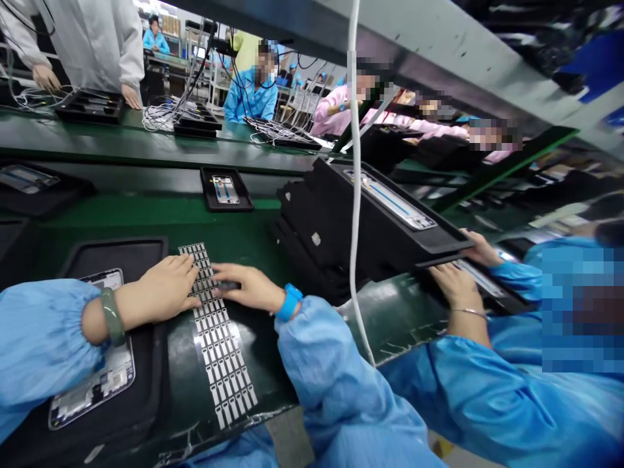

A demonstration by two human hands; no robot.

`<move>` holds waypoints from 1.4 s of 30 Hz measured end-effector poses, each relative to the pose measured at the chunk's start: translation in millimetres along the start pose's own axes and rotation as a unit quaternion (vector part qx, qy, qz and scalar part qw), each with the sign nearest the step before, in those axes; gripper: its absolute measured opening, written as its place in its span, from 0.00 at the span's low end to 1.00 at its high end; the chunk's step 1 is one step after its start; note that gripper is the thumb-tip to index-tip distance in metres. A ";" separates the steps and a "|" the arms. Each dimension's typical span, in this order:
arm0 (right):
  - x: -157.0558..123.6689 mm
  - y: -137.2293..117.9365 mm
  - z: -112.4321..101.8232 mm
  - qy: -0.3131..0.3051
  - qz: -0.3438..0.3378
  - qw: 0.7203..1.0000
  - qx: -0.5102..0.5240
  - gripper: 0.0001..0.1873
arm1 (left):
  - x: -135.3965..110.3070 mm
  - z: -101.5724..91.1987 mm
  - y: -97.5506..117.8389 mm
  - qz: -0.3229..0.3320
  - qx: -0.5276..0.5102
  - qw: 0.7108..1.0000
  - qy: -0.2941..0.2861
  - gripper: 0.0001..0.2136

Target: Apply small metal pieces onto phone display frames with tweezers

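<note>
A long strip of small pale rectangular pieces in rows [227, 370] lies on the dark green bench. My left hand [166, 289] rests over the strip's left edge near its far end, fingers stretched out and thumb apart. From the right side, my right hand [251, 287] reaches to the strip, its fingertips at the edge and a gap between finger and thumb. Beneath my left forearm, a tablet-sized device housing [119, 370] sits in a black tray [151, 338]; the forearm and sleeve hide its middle.
Right of my hands stands a stack of black trays [322, 227], with an open housing [394, 201] on top. A co-worker's hands [461, 286] hold a tray beside it. A white cable [355, 162] hangs in front. Another tray [227, 189] lies on the green surface behind.
</note>
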State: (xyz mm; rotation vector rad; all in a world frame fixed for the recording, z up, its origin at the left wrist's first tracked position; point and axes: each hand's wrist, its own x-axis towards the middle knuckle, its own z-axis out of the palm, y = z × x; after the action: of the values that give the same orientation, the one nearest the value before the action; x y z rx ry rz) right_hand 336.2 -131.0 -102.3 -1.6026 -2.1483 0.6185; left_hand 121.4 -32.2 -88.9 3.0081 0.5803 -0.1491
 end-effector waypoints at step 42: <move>51.0 -16.4 3.3 0.301 -0.078 0.899 0.307 0.17 | 6.9 -16.6 4.3 -0.145 -0.520 0.777 0.325 0.19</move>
State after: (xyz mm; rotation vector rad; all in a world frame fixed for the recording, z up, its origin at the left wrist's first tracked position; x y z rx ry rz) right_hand 307.7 -86.5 -93.5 -1.0704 -1.4084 0.5721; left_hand 130.8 -32.2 -72.9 1.7898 0.8003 0.9163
